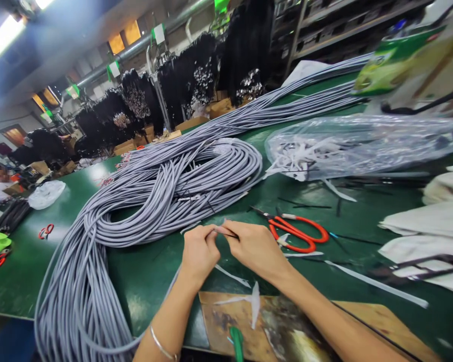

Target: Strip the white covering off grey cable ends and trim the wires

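Fingers [234,228] pinched together, hold unclear; left hand [201,251], right hand [255,247] meeting, backs up.

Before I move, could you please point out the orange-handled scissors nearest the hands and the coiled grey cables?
Orange-handled scissors [292,231], head view: handle.
Coiled grey cables [166,191], head view: middle strands.

My left hand [200,251] and right hand [252,246] are bare, as are my left forearm [170,314] and right forearm [320,306], as far as the picture's lower edge. Around my left forearm, below the wrist, sits a slim, silver-coloured bangle [159,345], smooth and rounded, with a pale shine along its curve. My fingernails are too small to make out.
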`<state>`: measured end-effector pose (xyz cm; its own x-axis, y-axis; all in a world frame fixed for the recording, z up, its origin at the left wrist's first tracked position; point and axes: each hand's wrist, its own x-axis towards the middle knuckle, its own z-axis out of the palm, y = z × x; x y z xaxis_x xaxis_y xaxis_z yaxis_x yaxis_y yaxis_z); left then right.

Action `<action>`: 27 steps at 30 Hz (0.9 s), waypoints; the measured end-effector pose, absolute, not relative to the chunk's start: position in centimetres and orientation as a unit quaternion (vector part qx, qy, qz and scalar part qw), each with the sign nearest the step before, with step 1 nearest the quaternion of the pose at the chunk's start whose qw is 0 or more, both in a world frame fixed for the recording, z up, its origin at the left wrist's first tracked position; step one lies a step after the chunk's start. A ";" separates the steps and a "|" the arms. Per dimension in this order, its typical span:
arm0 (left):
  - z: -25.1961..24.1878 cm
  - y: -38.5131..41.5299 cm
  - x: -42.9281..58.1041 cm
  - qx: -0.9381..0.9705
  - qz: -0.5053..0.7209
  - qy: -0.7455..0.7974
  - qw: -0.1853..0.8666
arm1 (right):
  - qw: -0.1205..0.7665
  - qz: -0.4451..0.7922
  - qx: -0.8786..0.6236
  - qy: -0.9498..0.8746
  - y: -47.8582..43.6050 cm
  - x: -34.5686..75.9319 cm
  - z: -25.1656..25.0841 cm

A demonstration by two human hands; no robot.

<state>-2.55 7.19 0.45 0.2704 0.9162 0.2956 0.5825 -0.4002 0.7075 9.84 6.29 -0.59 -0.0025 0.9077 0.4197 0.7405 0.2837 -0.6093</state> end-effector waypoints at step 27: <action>-0.3 9.2 -4.0 0.703 0.405 0.548 0.202 | 0.329 0.195 -0.556 -0.739 7.5 10.4 -0.7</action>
